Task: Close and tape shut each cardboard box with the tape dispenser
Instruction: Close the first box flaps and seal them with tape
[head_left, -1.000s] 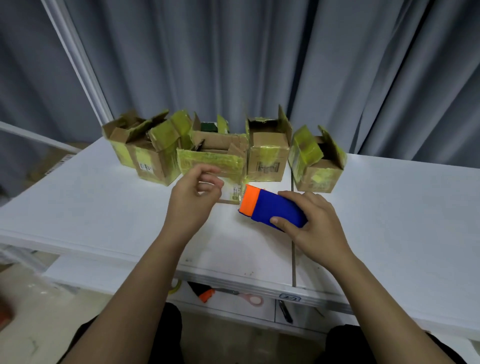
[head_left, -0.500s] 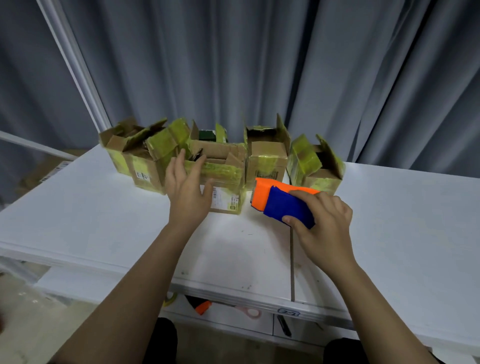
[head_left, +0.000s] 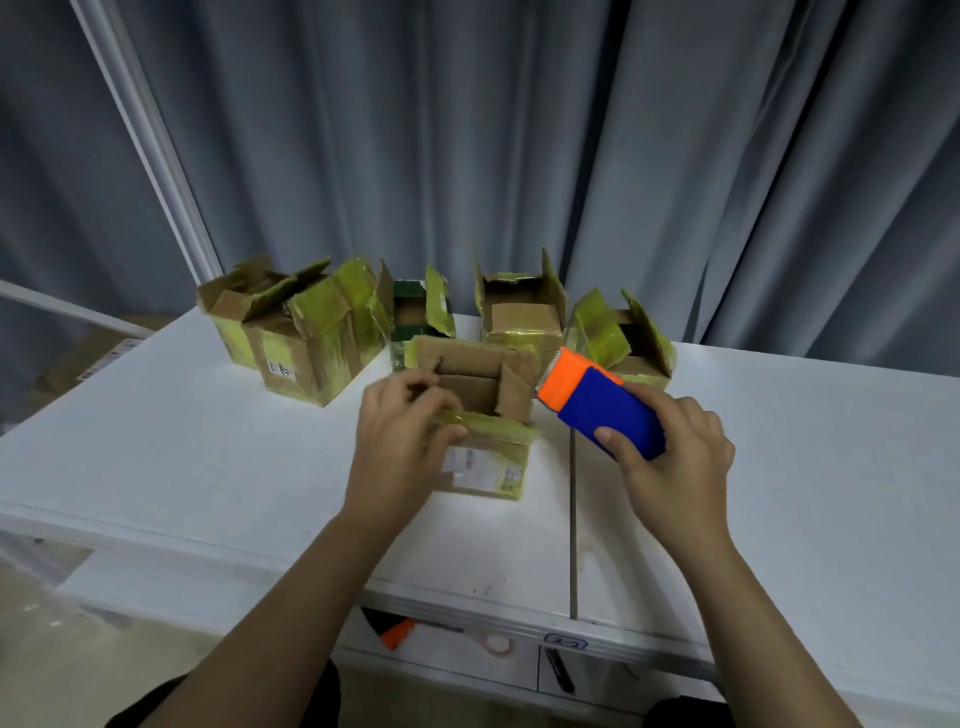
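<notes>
Left grip (head_left: 402, 431) on box flap (head_left: 483, 427) (taped)

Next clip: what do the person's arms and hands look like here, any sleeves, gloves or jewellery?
Both forearms are bare up to the frame's lower edge; no sleeves show. The left hand and right hand wear no gloves, and no rings, watch or bracelets are visible. Dark clothing shows beneath the arms at the bottom edge.

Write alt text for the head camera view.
A person's left hand grips the front flap of an open cardboard box on a white table, while the right hand holds a blue and orange tape dispenser beside it. More open boxes stand behind, before a grey curtain.
</notes>
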